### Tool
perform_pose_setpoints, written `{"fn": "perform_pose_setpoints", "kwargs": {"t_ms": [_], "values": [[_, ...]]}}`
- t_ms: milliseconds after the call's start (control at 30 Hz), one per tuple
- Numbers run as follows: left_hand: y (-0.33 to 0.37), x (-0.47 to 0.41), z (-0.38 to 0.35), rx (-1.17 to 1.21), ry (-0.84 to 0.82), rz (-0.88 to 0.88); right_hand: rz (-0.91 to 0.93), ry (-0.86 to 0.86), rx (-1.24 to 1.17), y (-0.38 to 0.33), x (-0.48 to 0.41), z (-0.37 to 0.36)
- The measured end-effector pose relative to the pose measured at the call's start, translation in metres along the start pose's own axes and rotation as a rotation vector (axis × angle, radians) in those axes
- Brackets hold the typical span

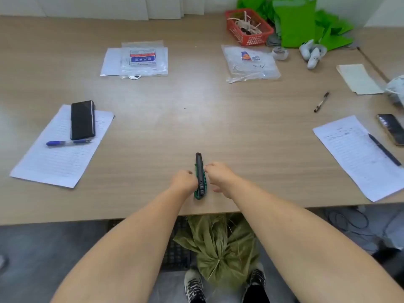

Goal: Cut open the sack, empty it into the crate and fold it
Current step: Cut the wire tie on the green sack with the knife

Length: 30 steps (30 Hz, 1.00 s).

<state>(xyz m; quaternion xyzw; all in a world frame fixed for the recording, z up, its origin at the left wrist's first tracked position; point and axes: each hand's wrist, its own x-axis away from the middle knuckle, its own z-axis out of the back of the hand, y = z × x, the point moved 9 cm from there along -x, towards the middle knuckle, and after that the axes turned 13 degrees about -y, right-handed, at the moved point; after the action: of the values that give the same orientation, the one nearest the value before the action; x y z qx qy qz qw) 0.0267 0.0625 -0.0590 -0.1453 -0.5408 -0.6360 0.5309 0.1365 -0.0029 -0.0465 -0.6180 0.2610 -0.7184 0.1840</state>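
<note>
Basically nothing of the actual job is done yet, going by the one head view we've got. Both arms reach out over the table [196, 119], and the utility knife [200, 176] lies flat on the wood near the front edge, green-and-black body pointing away from the person, between the two hands. The left hand [182, 180] is right up against the knife's left side, fingers curled down on it, though I can't tell if they're really clamped on it or just touching. The right hand [218, 174] sits just beside the knife on the other side, fingers loosely bent and apart, not gripping anything as far as I can see. No blade visible sticking out, but it's small so don't quote me.

The sack [218, 250] is down on the floor under the table edge, between the person's shoes [193, 287]. It's an olive-green thing with the mouth gathered and tied into a bunch, so it looks uncut and full. There's something dark and gridded behind it that might be the crate, hard to say.

So my read: picking up the knife is the step in hand. Cutting, emptying and folding are all left.
</note>
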Motion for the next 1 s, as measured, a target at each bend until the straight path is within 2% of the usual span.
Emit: {"fn": "perform_pose_setpoints", "kwargs": {"t_ms": [200,400,700,1000], "values": [[-0.012,-0.014,-0.01,0.492,-0.094,0.016,-0.043,0.006,-0.239,0.012,-0.013,-0.015],[-0.01,-0.007,-0.016,0.612,-0.149,0.046,-0.022,0.004,-0.38,0.01,-0.008,-0.013],[0.019,0.004,-0.013,0.289,-0.234,-0.218,0.063,0.025,-0.395,-0.004,0.011,0.014],[0.065,0.049,-0.026,0.033,-0.15,-0.332,0.14,0.01,-0.381,-0.008,0.057,0.043]]}}
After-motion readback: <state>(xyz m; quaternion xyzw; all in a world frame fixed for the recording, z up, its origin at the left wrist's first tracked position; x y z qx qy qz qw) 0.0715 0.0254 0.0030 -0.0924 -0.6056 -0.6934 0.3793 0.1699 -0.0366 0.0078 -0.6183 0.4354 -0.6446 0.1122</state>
